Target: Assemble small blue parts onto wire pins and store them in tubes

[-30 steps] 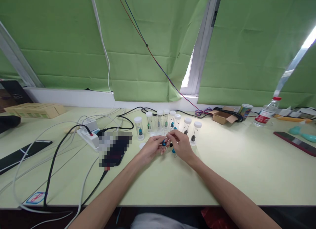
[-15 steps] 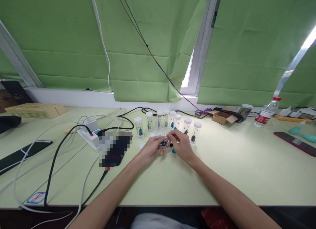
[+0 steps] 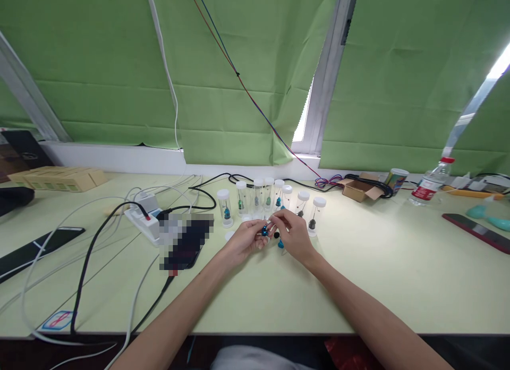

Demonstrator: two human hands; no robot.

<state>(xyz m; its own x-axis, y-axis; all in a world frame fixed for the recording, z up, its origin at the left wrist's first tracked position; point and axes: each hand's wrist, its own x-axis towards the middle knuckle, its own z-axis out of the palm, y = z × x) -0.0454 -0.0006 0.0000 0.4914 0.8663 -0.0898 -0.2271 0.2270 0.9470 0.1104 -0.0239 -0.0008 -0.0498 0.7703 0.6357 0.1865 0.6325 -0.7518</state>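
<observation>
Basically, L hand grips 1 blue pc, can't tell grip of R hand, w/ 8 capped tubes nearby.

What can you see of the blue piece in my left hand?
The blue piece is small and shiny, bright blue with darker parts; metal or plastic, I can't tell. The left hand holds it in its fingers, which partly hide it, in front of the tubes. The right hand is close beside it; whether its fingertips touch it is unclear.
</observation>
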